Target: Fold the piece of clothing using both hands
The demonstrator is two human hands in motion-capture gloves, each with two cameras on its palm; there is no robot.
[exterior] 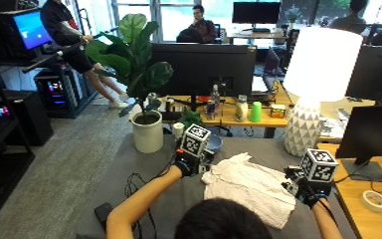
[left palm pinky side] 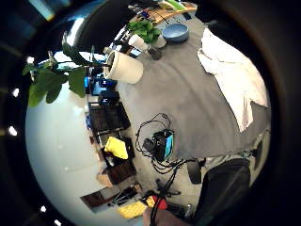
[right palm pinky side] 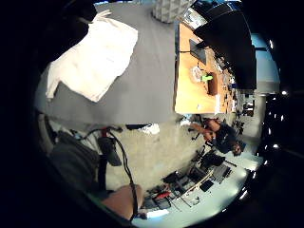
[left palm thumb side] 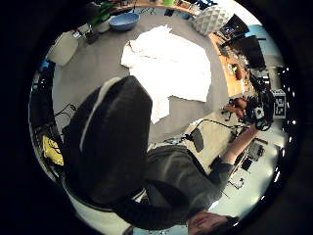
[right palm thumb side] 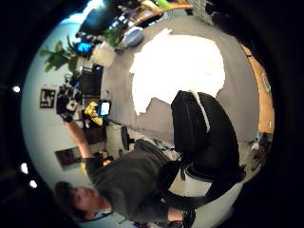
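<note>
One white piece of clothing (exterior: 249, 185) is lying spread and rumpled on the grey table (exterior: 151, 174), between two raised hands. The left hand (exterior: 190, 162) is hovering just beside its left edge, the right hand (exterior: 308, 189) by its right edge; whether either hand's fingers are curled cannot be told. One potted plant (exterior: 141, 107) and one white lamp (exterior: 313, 94) are standing behind.

Plant pot (exterior: 146, 131), lamp (exterior: 302, 133) behind cloth (exterior: 250, 186)

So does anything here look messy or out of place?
Only the white shirt: it lies rumpled and unfolded on the grey table, one edge reaching the near rim. Both hands, left and right, are raised clear of it. Nothing is spilled.
</note>
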